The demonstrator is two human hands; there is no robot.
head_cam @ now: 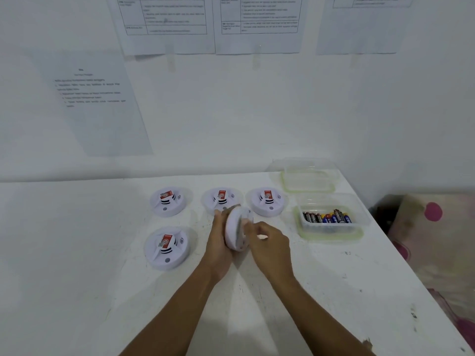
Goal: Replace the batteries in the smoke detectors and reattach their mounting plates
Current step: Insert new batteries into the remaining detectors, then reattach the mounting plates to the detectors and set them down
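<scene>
A white round smoke detector (235,228) is held on edge above the white table (321,291). My left hand (218,242) cups its left face, fingers up along it. My right hand (267,242) grips its right side at the rim. Several other white detectors with red labels lie face up: one at the back left (168,201), one at the back middle (221,199), one at the back right (267,201), one at the front left (166,247). A clear tub (331,219) at the right holds several batteries (326,217).
A second clear tub (309,179) stands empty behind the battery tub, near the wall. Printed sheets (97,104) hang on the white wall behind the table. A patterned pink and cream fabric (437,240) lies beyond the table's right edge.
</scene>
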